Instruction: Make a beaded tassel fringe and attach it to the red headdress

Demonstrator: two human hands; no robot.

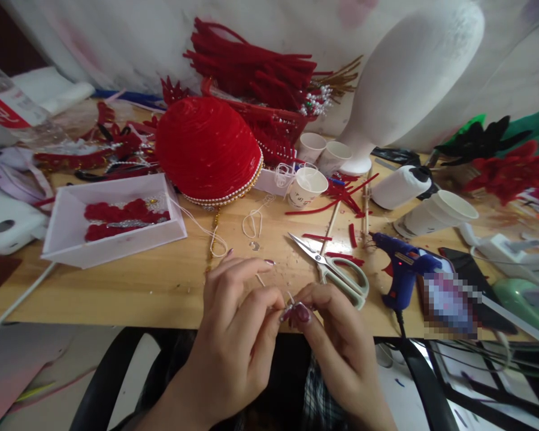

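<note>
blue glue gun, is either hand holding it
No, the glue gun rests on the wooden table, apart from the left hand and the right hand.

Cluttered wooden worktop (161, 293), tbh: open white box (117, 254) sat at 9 o'clock, white mannequin head (408, 78) at 2, scissors (320, 258) and blue glue gun (402, 280) around 4.
</note>
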